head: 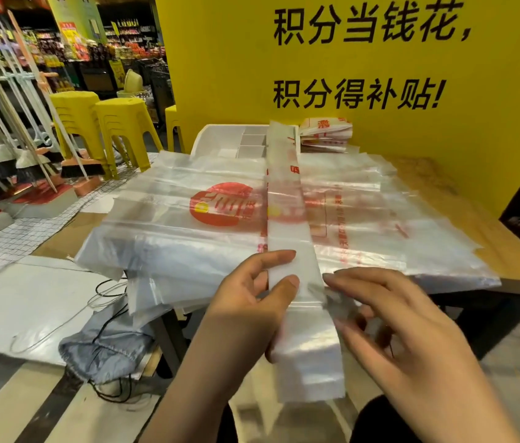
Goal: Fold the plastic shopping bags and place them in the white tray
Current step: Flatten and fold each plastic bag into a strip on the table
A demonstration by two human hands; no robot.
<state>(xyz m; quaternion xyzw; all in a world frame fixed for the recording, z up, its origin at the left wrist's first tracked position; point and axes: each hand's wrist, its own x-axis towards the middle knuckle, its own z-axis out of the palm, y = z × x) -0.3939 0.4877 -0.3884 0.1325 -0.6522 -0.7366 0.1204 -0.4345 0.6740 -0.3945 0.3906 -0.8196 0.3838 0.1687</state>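
Bench (pixel 492 238): covered by flat bag stack (pixel 188 225). Strip (pixel 287 193), a bag folded narrow: laid 12-to-6 o'clock across the stack, near end overhanging. Tray (pixel 217 139): set at 12 o'clock. Folded bags (pixel 326 132): piled at 1 o'clock, beside the tray. Left hand (pixel 252 302): strip edge pinched. Right hand (pixel 396 321): strip touched; grip blurred, cannot be told.

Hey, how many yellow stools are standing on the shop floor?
3. First stool stands beside the brooms; second stool is right of it; third stool is half hidden by the yellow wall. Each looks stacked, so more may be nested.
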